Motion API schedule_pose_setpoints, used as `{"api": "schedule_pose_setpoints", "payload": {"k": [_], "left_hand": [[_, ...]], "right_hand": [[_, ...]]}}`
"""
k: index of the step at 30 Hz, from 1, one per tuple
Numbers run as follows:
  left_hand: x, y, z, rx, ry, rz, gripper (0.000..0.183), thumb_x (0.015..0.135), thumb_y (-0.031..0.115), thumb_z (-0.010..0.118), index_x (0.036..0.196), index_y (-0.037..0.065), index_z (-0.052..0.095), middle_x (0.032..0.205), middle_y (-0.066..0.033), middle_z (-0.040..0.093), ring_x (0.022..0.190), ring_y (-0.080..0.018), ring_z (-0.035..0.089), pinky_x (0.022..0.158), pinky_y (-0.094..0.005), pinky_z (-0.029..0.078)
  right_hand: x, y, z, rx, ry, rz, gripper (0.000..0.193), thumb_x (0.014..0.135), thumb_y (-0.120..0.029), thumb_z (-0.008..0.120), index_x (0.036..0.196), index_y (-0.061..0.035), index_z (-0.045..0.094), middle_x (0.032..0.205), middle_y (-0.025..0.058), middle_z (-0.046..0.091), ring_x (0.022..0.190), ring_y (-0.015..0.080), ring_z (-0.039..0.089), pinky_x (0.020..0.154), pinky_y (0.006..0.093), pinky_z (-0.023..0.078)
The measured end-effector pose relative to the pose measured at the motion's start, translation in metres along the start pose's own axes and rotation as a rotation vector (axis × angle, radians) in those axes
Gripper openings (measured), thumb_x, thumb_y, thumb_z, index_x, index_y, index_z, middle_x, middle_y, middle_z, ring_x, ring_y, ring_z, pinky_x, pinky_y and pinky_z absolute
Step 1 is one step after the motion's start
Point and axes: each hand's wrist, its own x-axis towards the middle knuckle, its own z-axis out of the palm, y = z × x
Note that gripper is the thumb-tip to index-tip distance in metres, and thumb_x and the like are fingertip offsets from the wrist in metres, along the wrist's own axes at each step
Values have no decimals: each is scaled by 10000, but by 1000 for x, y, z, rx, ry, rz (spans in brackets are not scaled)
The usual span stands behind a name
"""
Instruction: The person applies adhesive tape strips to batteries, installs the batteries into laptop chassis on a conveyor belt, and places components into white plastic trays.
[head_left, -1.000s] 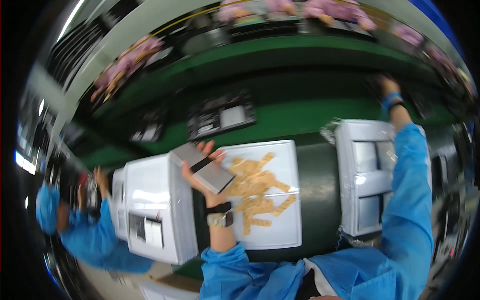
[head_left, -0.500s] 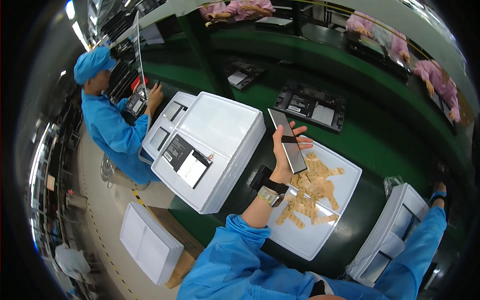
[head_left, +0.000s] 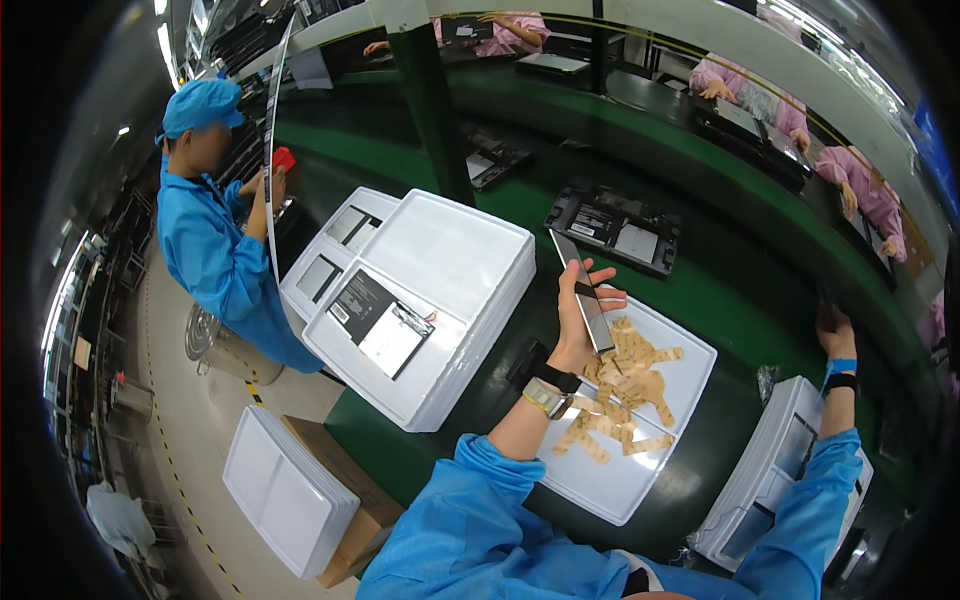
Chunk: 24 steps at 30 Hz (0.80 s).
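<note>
My left hand (head_left: pixel 572 325) is closed around a thin rectangular panel (head_left: pixel 587 297), grey with a dark band across it. The panel stands tilted on edge between thumb and fingers, above a white tray (head_left: pixel 690 375). Heaped in that tray are several tan paper-like strips (head_left: pixel 640 375). Over at the right, my right hand (head_left: pixel 836 333) reaches past a stack of white trays (head_left: pixel 715 510) that hold dark-edged panels. Its fingers are in shadow, beside something dark, and I cannot make out whether they grip it.
Left of my left hand rises a stack of white trays (head_left: pixel 460 245) with a battery (head_left: pixel 380 325) on top. An open dark device chassis (head_left: pixel 615 230) lies beyond my left hand. More trays (head_left: pixel 285 490) lean by a cardboard box (head_left: pixel 345 500). A co-worker in blue (head_left: pixel 215 230) stands left; people in pink work across the bench.
My right hand has moved left and away from me, from the far right edge. My left hand keeps the panel. The co-worker's device has gone largely out of sight behind the pole.
</note>
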Motion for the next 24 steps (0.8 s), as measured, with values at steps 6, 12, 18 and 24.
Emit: {"api": "schedule_pose_setpoints", "payload": {"k": [6,12,18,24], "left_hand": [[4,-3,5,-58,-43,-23,782,985,654,520,1401,-2,423,1237,-229,631,870,-307,719,784,-413,611],[7,-9,-3,12,-93,37,733,1007,627,525,1376,0,442,1228,-221,638,880,-302,718,770,-392,610],[-3,-2,19,327,-240,261,607,1027,353,654,1456,-10,425,1290,-165,633,939,-193,685,763,-314,575],[-26,12,104,1151,-585,639,1034,649,242,939,1504,-26,423,1346,-201,590,1234,-343,602,1052,-419,490]], "right_hand": [[-146,145,119,-373,-120,-44,220,964,-87,755,1153,-22,663,1156,111,703,1054,275,704,969,382,613],[-215,251,160,-372,-66,275,269,1058,-147,600,1172,97,593,1172,231,679,1130,349,685,1038,433,591],[-250,212,180,-687,-447,-18,320,963,-143,635,1203,69,642,1105,184,713,1009,293,724,964,406,595],[-331,136,268,-1129,-895,-250,412,1043,-221,624,1400,-18,595,1029,128,744,836,200,722,761,303,583]]}}
